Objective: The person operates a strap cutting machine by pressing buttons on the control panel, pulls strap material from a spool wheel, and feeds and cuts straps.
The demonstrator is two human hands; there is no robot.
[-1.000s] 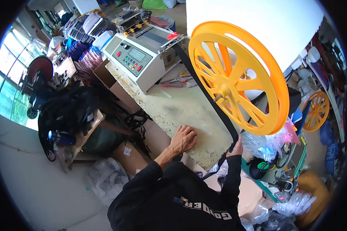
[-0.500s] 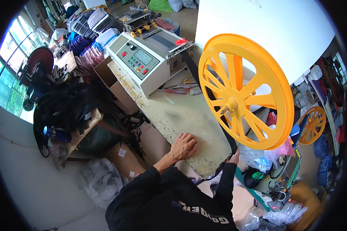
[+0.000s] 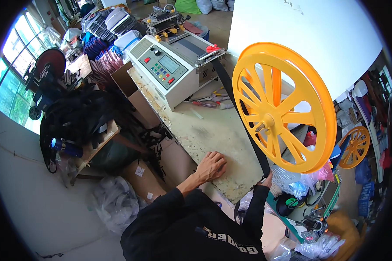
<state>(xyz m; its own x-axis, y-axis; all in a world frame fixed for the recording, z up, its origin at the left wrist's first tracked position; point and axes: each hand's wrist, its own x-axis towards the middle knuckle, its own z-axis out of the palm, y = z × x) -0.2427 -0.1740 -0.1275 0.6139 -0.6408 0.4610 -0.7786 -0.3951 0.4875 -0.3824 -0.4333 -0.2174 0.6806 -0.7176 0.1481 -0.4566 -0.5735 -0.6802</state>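
Observation:
My left hand [image 3: 211, 166] rests on the worn, pale tabletop [image 3: 196, 139] near its front edge, fingers loosely bent and holding nothing. At the table's right corner my right hand [image 3: 267, 179] grips a black webbing strap [image 3: 260, 158]; its fingers are partly hidden. The strap stretches from a white machine with a keypad and screen [image 3: 165, 69] at the table's far end, passing behind the left rim of a big yellow spoked reel [image 3: 287, 117]. Below my right hand, a loose dark length hangs by the table edge.
Pliers and screwdrivers [image 3: 207, 103] lie beside the machine. Left of the table stand an open cardboard box [image 3: 139, 104] and a heap of black strapping [image 3: 74, 113] with a blue flask [image 3: 67, 148]. Plastic bags [image 3: 320, 248] and a second yellow reel [image 3: 355, 148] are at right.
The whole view has shifted slightly. The loose strap below my right hand slanted out to the left before and now hangs closer to the table corner. My left hand stays on the tabletop.

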